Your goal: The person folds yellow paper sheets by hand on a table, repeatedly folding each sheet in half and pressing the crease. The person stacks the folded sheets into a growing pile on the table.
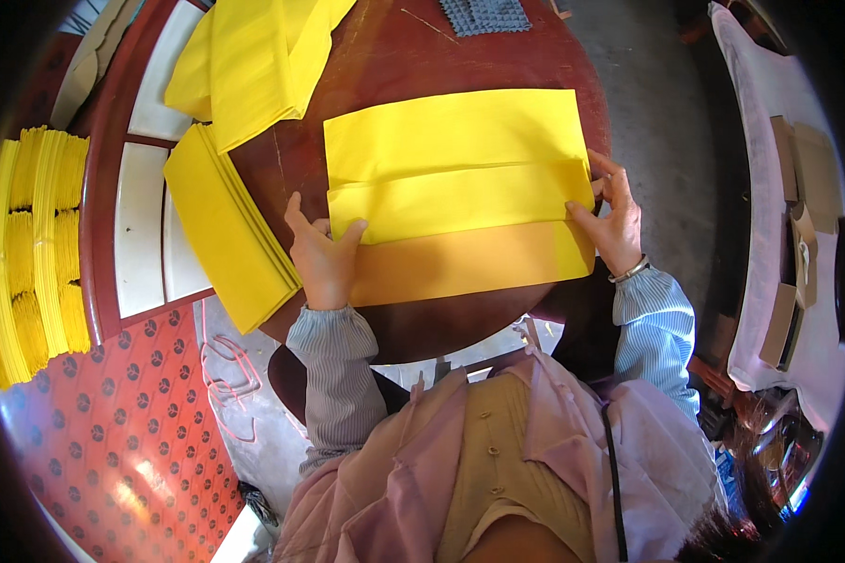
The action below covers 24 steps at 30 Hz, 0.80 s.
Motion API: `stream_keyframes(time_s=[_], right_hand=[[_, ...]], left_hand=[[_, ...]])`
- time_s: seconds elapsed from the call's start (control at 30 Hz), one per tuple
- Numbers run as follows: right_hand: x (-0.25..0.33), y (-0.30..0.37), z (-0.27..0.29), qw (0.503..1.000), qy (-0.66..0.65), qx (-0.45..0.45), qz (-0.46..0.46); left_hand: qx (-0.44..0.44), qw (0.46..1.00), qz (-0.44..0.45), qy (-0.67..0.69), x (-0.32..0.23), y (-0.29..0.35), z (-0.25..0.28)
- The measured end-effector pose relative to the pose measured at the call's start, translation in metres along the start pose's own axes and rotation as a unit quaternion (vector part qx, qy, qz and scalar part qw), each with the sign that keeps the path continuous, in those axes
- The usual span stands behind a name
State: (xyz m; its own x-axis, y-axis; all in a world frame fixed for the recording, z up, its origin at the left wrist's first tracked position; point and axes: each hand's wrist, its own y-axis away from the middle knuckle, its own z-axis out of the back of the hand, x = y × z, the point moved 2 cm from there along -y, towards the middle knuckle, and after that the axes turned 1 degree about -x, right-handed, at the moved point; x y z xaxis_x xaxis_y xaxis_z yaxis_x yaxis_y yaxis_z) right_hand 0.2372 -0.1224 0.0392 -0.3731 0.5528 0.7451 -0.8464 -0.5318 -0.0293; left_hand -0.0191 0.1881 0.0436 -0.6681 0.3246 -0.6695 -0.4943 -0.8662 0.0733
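A yellow folded sheet (455, 192), paper or cloth, lies wide in front of me, with crosswise creases and its near strip in orange shade. At its left edge my left hand (324, 258) grips it, thumb on top and index finger stretched out past the side. My right hand (618, 220) pinches the right edge, thumb on the upper face and some fingers hidden behind. Left of my left hand lies a stack of folded yellow sheets (225, 230). Farther back, more yellow sheets (263, 70) lie loosely overlapped.
Everything rests on a round dark red table (394, 56). A grey bumpy pad (485, 16) sits at its far side. Tall yellow bundles (33, 253) stand at far left above a red patterned board (122, 422). At right, cardboard pieces (812, 178) lie on a pale cloth-covered surface (756, 188).
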Motion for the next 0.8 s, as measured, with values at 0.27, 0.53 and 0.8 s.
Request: stream_keyframes(time_s=[0.27,0.53,0.8], right_hand=[[0.0,0.002,-0.002,0.999,0.002,0.014,-0.029],[-0.001,0.002,-0.002,1.0,-0.003,0.026,-0.012],[-0.007,0.001,-0.007,0.999,-0.015,0.026,-0.013]], left_hand=[[-0.006,0.999,0.016,-0.042,-0.009,0.002,-0.002],[-0.182,0.906,-0.334,-0.186,-0.034,0.021,-0.018],[-0.067,0.955,-0.271,-0.097,-0.023,0.03,-0.063]])
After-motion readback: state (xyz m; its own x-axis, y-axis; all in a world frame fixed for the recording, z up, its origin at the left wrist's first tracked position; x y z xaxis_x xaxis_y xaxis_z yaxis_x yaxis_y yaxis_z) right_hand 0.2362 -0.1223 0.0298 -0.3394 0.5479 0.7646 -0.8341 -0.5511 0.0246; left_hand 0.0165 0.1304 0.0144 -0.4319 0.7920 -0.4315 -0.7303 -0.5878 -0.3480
